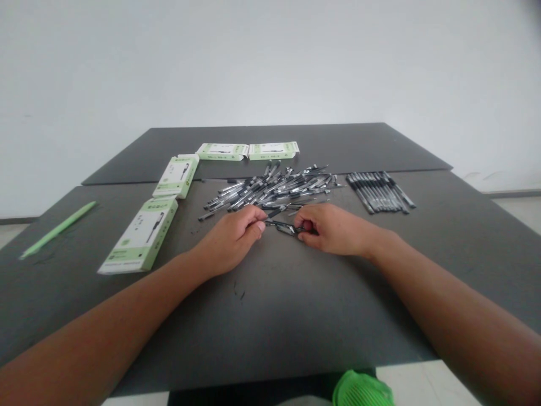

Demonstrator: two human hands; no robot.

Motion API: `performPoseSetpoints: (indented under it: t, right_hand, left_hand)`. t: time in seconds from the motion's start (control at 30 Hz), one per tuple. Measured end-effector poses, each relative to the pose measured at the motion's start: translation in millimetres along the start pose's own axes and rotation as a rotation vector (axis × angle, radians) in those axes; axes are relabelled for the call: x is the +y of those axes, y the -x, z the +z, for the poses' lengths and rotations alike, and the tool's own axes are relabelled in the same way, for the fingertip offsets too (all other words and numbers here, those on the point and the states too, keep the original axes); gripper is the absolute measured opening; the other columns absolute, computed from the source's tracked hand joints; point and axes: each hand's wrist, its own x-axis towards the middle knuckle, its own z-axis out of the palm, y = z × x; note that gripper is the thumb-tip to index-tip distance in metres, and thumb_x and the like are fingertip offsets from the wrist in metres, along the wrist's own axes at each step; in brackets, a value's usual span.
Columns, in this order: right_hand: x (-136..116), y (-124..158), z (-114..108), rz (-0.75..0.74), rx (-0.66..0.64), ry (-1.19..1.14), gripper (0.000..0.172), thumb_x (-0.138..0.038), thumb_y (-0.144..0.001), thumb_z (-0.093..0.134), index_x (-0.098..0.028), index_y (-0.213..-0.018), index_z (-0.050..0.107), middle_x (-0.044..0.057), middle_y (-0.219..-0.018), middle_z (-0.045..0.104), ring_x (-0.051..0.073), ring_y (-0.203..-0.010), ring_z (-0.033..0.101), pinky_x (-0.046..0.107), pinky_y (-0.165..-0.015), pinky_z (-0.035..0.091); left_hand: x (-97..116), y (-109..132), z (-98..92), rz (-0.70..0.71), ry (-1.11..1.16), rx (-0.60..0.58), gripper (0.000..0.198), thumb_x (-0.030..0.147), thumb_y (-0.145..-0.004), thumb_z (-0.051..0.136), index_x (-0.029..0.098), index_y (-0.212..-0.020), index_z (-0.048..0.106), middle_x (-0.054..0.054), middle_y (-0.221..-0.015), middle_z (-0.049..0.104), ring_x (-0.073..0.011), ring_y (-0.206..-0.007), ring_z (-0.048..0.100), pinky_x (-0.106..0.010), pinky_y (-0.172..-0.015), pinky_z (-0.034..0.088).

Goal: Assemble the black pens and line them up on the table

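In front of me a loose pile of clear-barrelled black pens [270, 189] lies criss-cross on the dark table. At its near edge my left hand [230, 239] is closed, thumb and forefinger pinched at the left end of a black pen [276, 224]. Curled fingers of my right hand [327, 228] grip the other end of this pen. Just under it, by the right fingertips, is another pen piece [286, 230], partly hidden. Right of the pile, a neat row of pens [378, 193] lies side by side.
Green-and-white pen boxes [139, 237] lie left of the pile, with two more boxes [273, 150] behind it. A long green stick-like object [59, 230] lies far left. A seam crosses the table [270, 316]. A green mesh item [362, 389] shows below the front edge.
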Motion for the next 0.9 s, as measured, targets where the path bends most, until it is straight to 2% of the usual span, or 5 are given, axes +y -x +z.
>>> performPoseSetpoints:
  t: [0.23, 0.4, 0.5, 0.63, 0.9]
  right_hand:
    - [14.5, -3.6, 3.4, 0.049, 0.068, 0.046, 0.013, -0.019, -0.094, 0.071, -0.018, -0.106, 0.075, 0.005, -0.094, 0.072, 0.019, -0.079, 0.061, 0.031, -0.071, 0.040]
    - [13.8, -3.6, 2.4, -0.024, 0.140, 0.073, 0.016, -0.019, -0.096, 0.072, -0.017, -0.111, 0.076, 0.008, -0.101, 0.071, 0.022, -0.088, 0.064, 0.033, -0.082, 0.046]
    - [8.2, -2.2, 0.6, -0.100, 0.120, 0.050, 0.012, -0.018, -0.099, 0.069, -0.018, -0.106, 0.079, 0.008, -0.100, 0.069, 0.022, -0.092, 0.064, 0.033, -0.084, 0.046]
    - [2.3, -0.8, 2.5, -0.169, 0.060, 0.017, 0.016, -0.018, -0.101, 0.070, -0.022, -0.110, 0.082, 0.007, -0.100, 0.069, 0.021, -0.089, 0.065, 0.033, -0.082, 0.046]
    - [4.4, -3.0, 9.6, -0.148, 0.042, 0.053, 0.020, -0.019, -0.103, 0.068, -0.025, -0.114, 0.084, 0.007, -0.102, 0.072, 0.022, -0.091, 0.066, 0.034, -0.083, 0.047]
  left_hand:
    - [-0.4, -0.3, -0.8, 0.007, 0.000, -0.015, 0.027, 0.042, -0.110, 0.054, 0.021, -0.122, 0.067, -0.001, -0.096, 0.081, -0.0205, -0.090, 0.076, -0.034, -0.082, 0.051]
    - [-0.1, 0.1, -0.8, 0.003, 0.007, -0.008, 0.028, 0.043, -0.110, 0.053, 0.022, -0.122, 0.068, -0.001, -0.096, 0.082, -0.0208, -0.089, 0.076, -0.034, -0.082, 0.052]
    - [-0.2, 0.7, -0.4, -0.010, 0.002, 0.000, 0.027, 0.043, -0.110, 0.053, 0.022, -0.121, 0.067, -0.001, -0.094, 0.081, -0.0194, -0.082, 0.074, -0.033, -0.077, 0.051]
    - [0.2, 1.1, 0.0, -0.024, 0.019, 0.014, 0.027, 0.042, -0.110, 0.053, 0.022, -0.122, 0.066, 0.000, -0.094, 0.081, -0.0183, -0.077, 0.073, -0.032, -0.073, 0.051]
    - [0.0, 0.9, -0.2, -0.019, 0.029, 0.010, 0.027, 0.043, -0.110, 0.054, 0.022, -0.121, 0.066, 0.000, -0.095, 0.082, -0.0176, -0.077, 0.073, -0.032, -0.075, 0.052]
